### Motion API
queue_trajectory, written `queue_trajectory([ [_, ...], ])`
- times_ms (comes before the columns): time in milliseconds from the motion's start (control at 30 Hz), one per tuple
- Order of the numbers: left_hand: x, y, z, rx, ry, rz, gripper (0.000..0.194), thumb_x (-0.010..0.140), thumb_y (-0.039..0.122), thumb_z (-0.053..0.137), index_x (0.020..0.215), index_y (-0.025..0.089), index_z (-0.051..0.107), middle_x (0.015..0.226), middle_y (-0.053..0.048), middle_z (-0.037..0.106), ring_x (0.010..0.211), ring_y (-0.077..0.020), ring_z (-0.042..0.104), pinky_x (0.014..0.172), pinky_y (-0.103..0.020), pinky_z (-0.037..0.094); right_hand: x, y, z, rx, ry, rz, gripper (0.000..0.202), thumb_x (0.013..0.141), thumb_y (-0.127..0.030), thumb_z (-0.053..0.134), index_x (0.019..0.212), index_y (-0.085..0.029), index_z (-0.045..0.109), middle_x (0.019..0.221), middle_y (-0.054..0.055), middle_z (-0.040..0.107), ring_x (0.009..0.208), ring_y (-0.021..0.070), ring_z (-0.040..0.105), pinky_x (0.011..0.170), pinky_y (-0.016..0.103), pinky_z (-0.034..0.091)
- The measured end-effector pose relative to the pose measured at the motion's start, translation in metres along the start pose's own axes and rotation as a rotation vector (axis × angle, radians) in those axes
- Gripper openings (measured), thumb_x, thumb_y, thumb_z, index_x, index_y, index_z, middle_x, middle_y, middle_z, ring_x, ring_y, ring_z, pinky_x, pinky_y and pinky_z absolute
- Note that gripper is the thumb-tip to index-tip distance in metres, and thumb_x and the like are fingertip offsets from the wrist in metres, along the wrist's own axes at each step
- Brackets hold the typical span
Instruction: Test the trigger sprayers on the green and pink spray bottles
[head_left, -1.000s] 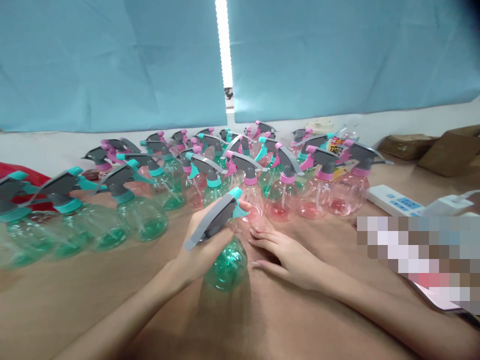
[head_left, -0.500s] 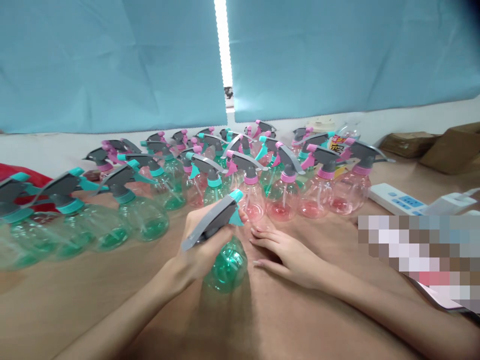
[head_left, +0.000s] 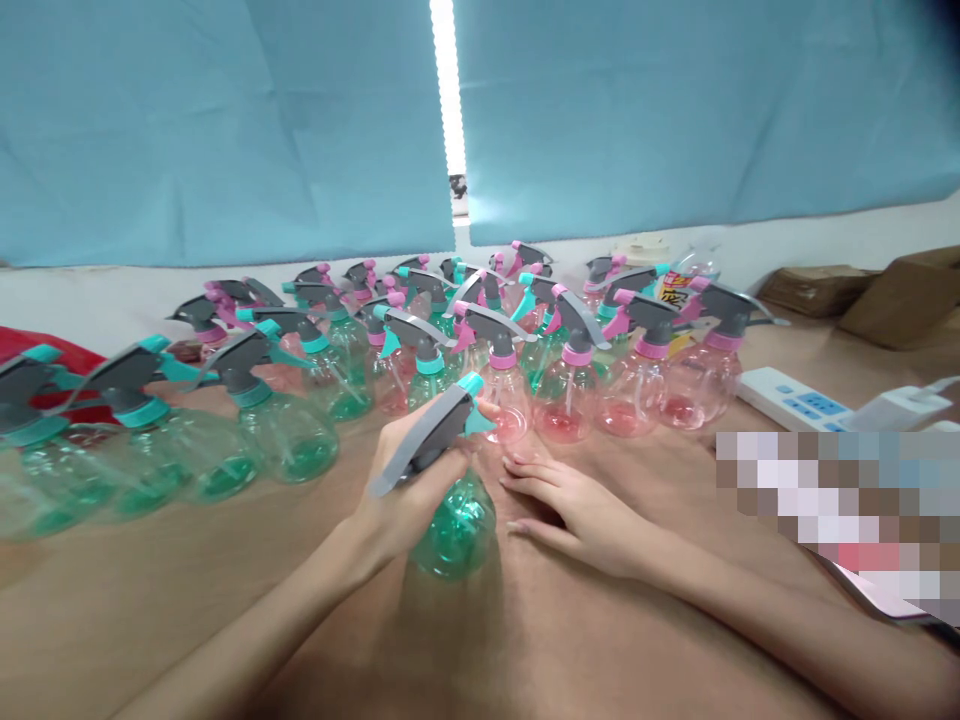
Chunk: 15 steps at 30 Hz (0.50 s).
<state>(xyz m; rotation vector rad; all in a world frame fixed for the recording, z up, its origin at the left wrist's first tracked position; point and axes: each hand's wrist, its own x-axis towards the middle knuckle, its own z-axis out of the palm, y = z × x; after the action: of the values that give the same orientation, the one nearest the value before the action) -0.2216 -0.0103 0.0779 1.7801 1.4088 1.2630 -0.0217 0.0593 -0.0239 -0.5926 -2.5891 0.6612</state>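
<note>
My left hand [head_left: 409, 490] is wrapped round the neck of a green spray bottle [head_left: 456, 530] with a grey and turquoise trigger head, upright at the middle of the table. Just right of that bottle, my right hand [head_left: 574, 510] lies on the table with its fingers apart and nothing in them. Behind both hands stand several pink bottles, among them one with a pink collar [head_left: 568, 415]. To the left is a row of green bottles, the nearest to my left hand being a round one [head_left: 292, 440] with a turquoise collar.
A white power strip [head_left: 795, 400] with a plug lies on the right of the table [head_left: 360, 650]. Brown cardboard [head_left: 904, 300] is at the back right, red material [head_left: 75, 345] at the far left. A blue sheet [head_left: 225, 130] hangs behind the bottles.
The green bottle in my left hand has shifted very slightly, its base a little higher in view. My right hand stays where it was.
</note>
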Motion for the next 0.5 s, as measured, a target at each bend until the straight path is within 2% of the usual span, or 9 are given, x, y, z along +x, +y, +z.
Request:
queue_trajectory([
  [100, -0.0009, -0.0008, 0.0014, -0.020, 0.047, -0.025, 0.026, 0.078, 0.021, 0.053, 0.101, 0.019, 0.064, 0.064, 0.003, 0.050, 0.052, -0.0126, 0.040, 0.057, -0.029, 0.041, 0.0003, -0.0006, -0.0008, 0.015, 0.007, -0.007, 0.051, 0.093, -0.048, 0.053, 0.133, -0.018, 0.054, 0.137, 0.013, 0.056, 0.131, 0.0276, 0.048, 0.107, 0.046, 0.041],
  [300, -0.0027, -0.0041, 0.0003, -0.028, 0.071, -0.018, 0.006, 0.073, 0.016, 0.056, 0.075, 0.020, 0.059, 0.061, 0.003, 0.050, 0.057, -0.0145, 0.049, 0.067, -0.033, 0.049, 0.0005, -0.0004, -0.0006, 0.005, 0.007, -0.004, 0.052, 0.093, -0.049, 0.052, 0.134, -0.017, 0.054, 0.136, 0.014, 0.057, 0.130, 0.0275, 0.048, 0.108, 0.045, 0.041],
  [500, -0.0014, -0.0043, 0.0008, -0.004, 0.074, 0.006, 0.011, 0.075, 0.017, 0.057, 0.083, 0.021, 0.064, 0.063, 0.001, 0.059, 0.061, -0.0174, 0.057, 0.063, -0.032, 0.050, -0.0003, 0.0008, 0.0008, 0.011, 0.025, -0.012, 0.049, 0.092, -0.047, 0.054, 0.133, -0.019, 0.055, 0.139, 0.013, 0.055, 0.132, 0.0285, 0.047, 0.108, 0.047, 0.040],
])
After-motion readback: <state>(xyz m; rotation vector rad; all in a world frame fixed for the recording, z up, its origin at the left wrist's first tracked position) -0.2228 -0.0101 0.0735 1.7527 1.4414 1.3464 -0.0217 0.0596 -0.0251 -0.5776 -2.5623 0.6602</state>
